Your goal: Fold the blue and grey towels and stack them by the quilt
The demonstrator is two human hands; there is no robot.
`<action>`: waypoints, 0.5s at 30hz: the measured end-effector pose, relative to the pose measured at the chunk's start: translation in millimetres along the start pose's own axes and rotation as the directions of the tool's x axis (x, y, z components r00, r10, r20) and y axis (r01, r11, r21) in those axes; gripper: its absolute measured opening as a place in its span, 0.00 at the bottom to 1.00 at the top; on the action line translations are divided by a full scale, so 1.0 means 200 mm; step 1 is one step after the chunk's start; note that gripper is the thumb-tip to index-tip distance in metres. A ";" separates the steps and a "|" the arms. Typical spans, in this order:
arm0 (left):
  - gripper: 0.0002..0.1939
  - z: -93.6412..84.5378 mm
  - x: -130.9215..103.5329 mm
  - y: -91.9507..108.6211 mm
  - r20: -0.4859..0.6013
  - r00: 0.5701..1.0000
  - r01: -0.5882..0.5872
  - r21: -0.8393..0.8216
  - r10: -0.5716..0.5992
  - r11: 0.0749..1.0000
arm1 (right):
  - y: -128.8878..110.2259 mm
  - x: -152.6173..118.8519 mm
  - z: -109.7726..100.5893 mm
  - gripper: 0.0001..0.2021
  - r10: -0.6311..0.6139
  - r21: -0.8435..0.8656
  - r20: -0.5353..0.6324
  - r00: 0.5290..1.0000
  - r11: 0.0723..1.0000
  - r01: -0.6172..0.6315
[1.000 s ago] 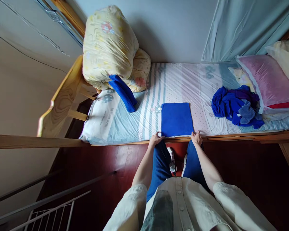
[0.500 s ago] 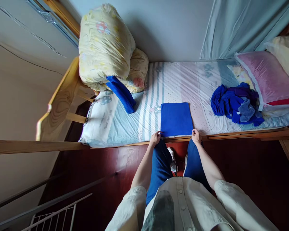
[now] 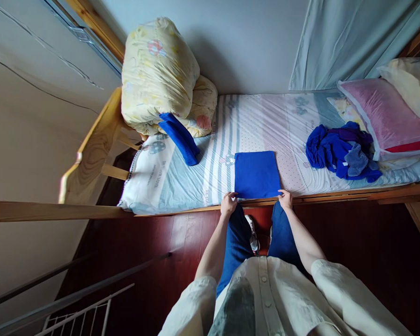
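Note:
A blue cloth (image 3: pixel 257 175) lies flat as a near-square on the bed (image 3: pixel 210 186), close to its front edge. My left hand (image 3: pixel 228 204) pinches the near left corner of this cloth. At its near right corner, my right hand (image 3: pixel 285 199) has its fingers closed on the fabric. Folded blue cloths (image 3: pixel 180 140) rest to the left, against the bundled yellow quilt (image 3: pixel 157 74). On the right, a crumpled pile of blue cloths (image 3: pixel 336 151) sits beside a pink pillow (image 3: pixel 385 112).
A wooden headboard (image 3: pixel 91 149) and a wooden rail (image 3: pixel 56 211) stand at the left. Below left is a white metal rack (image 3: pixel 87 310). A grey-green curtain (image 3: pixel 343 46) hangs at the back right.
The view has shifted slightly. Both hands remain at the near corners of the cloth, and the left hand's fingers have moved slightly inward along its edge.

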State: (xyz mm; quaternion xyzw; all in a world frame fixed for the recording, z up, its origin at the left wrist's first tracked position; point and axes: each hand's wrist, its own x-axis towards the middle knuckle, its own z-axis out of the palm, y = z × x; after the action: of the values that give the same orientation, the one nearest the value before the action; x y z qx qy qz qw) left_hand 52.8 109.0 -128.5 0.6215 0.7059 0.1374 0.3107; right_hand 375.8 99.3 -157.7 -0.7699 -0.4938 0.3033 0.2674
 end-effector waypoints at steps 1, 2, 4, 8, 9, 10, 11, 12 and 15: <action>0.15 0.00 0.01 0.00 -0.005 1.000 -0.001 -0.008 0.001 1.000 | -0.01 0.00 0.01 0.18 -0.010 -0.010 -0.004 1.000 1.000 0.010; 0.15 0.01 0.02 -0.01 -0.013 1.000 -0.004 -0.014 0.004 1.000 | -0.01 0.01 0.02 0.17 -0.024 -0.020 -0.008 1.000 1.000 0.023; 0.13 0.01 0.04 -0.02 -0.041 0.999 -0.018 -0.019 0.017 1.000 | -0.03 0.01 0.03 0.15 -0.053 -0.045 -0.016 0.998 0.998 0.052; 0.11 0.02 0.08 -0.04 -0.027 0.997 -0.075 -0.069 0.073 0.995 | -0.05 0.03 0.05 0.14 -0.076 -0.064 0.009 0.997 0.995 0.077; 0.11 0.02 0.09 -0.04 -0.002 0.998 -0.069 -0.086 0.069 0.994 | -0.05 0.03 0.06 0.15 -0.068 -0.056 0.030 0.997 0.996 0.070; 0.11 0.02 0.10 -0.04 0.023 0.998 -0.052 -0.097 0.055 0.994 | -0.05 0.04 0.06 0.16 -0.055 -0.047 0.050 0.997 0.997 0.058; 0.11 0.02 0.10 -0.04 0.042 0.999 -0.027 -0.098 0.031 0.995 | -0.05 0.04 0.06 0.17 -0.041 -0.039 0.065 0.997 0.998 0.043; 0.11 0.03 0.11 -0.04 0.053 0.999 -0.002 -0.093 0.007 0.996 | -0.04 0.05 0.06 0.17 -0.026 -0.035 0.074 0.997 0.999 0.029; 0.12 0.03 0.11 -0.04 0.051 0.998 0.032 -0.074 -0.028 0.997 | -0.02 0.06 0.06 0.18 0.015 -0.040 0.064 0.998 0.999 -0.012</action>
State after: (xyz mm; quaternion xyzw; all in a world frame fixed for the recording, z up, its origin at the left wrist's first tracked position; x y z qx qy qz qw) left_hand 48.4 127.7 -144.1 0.6019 0.7016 0.1435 0.3533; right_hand 368.7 113.0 -164.6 -0.7682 -0.5028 0.3200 0.2338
